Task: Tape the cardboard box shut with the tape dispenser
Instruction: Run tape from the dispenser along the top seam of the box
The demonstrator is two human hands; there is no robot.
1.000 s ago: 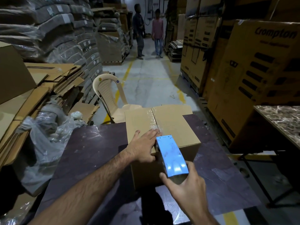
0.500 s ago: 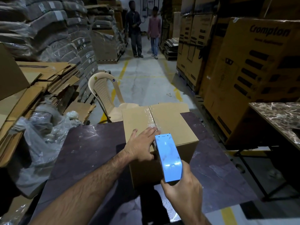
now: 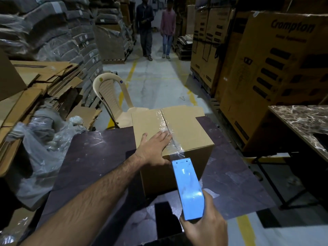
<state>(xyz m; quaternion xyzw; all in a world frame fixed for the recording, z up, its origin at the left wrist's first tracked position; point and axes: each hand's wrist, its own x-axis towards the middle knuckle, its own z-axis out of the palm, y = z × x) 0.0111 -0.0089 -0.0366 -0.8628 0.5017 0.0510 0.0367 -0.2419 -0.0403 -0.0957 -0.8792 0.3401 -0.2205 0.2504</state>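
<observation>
Seemingly light yet stiff, cardboard box (image 3: 177, 139) sits on tabletop (image 3: 99, 153), left hand (image 3: 154, 150) flat on top, right hand (image 3: 204, 226) clasping tape dispenser (image 3: 188, 189) by its rear, best hold.

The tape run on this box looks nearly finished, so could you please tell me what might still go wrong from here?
1. The clear tape already looks wrinkled by the left hand, so it may bond poorly.
2. The tape dispenser is past the cardboard box edge; cutting now might leave little overhang down the front.
</observation>
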